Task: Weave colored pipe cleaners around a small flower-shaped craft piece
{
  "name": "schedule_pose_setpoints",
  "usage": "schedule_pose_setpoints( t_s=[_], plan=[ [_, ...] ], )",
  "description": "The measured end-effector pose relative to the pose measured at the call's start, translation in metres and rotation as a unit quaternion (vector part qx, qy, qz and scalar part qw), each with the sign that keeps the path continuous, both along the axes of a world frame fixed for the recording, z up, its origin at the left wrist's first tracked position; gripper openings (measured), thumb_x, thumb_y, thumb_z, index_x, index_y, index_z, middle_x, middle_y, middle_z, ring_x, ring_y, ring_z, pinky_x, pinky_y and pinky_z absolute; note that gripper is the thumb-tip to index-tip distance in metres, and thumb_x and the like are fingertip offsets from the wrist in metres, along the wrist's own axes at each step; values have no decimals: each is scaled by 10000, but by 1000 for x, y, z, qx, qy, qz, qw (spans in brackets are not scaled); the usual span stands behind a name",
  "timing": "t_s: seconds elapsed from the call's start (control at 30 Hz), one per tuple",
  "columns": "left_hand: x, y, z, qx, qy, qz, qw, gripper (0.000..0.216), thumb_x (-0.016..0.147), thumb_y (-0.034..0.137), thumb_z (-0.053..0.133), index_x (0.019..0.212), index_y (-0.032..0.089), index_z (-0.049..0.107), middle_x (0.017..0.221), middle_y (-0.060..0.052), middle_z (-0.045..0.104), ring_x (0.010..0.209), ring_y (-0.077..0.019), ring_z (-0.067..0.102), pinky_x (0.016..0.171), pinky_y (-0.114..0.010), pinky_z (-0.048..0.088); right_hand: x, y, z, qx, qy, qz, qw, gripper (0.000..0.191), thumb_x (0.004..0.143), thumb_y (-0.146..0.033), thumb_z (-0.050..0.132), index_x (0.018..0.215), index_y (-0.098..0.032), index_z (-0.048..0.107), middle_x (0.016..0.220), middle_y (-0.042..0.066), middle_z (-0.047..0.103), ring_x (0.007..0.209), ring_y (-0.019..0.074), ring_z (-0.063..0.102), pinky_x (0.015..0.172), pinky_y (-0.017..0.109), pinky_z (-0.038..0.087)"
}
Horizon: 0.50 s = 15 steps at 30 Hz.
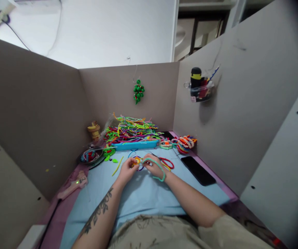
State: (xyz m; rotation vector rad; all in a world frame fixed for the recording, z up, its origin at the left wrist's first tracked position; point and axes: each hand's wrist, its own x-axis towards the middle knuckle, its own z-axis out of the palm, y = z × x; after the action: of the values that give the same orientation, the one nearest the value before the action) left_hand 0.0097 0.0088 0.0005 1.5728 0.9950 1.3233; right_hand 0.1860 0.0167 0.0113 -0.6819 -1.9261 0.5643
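Over the middle of the blue cloth (149,200), my two hands nearly meet. My left hand (128,168) is closed in a pinch on a small coiled pipe-cleaner piece (138,159) in orange and yellow. A teal pipe cleaner (162,174) runs from the pinched fingers of my right hand (152,166) and curves back over that hand to the wrist. Its inner end lies close to the coiled piece; whether they touch is hidden by the fingers. A red pipe-cleaner loop (170,161) lies just right of my right hand. Left of my left hand lies a yellow-green pipe cleaner (117,166).
A blue tray (136,145) heaped with pipe cleaners (133,128) stands at the back. A pink glue gun (75,185) with a green light and a dark bowl (97,159) are at left. A black phone (198,170) lies at right. Grey panels enclose the table.
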Motion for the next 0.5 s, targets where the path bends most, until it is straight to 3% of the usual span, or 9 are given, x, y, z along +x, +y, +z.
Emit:
schedule_pose_setpoints(
  t_s=[0.2,0.33,0.5],
  plan=[
    [2,0,-3,-45,-18,-74,996,315,624,349,713,766,166,499,745,-15,584,603,-122,557,578,-244,438,-5,7,-3,-187,118,27,975,196,675,-346,630,639,-171,549,756,-2,509,681,119,493,662,256,411],
    [3,0,-5,-8,-9,-58,998,283,646,341,694,772,166,511,722,-11,582,610,-131,566,603,-261,446,-11,14,-10,-290,201,-6,936,263,585,-378,681,642,-172,527,653,-25,507,639,117,471,654,257,394],
    [3,-3,-3,46,46,-34,997,210,676,305,662,781,165,546,727,-25,590,640,-138,550,617,-262,429,-14,17,-13,-342,247,8,907,272,530,-344,714,611,-162,529,603,-37,505,592,102,456,615,246,366]
  ],
)
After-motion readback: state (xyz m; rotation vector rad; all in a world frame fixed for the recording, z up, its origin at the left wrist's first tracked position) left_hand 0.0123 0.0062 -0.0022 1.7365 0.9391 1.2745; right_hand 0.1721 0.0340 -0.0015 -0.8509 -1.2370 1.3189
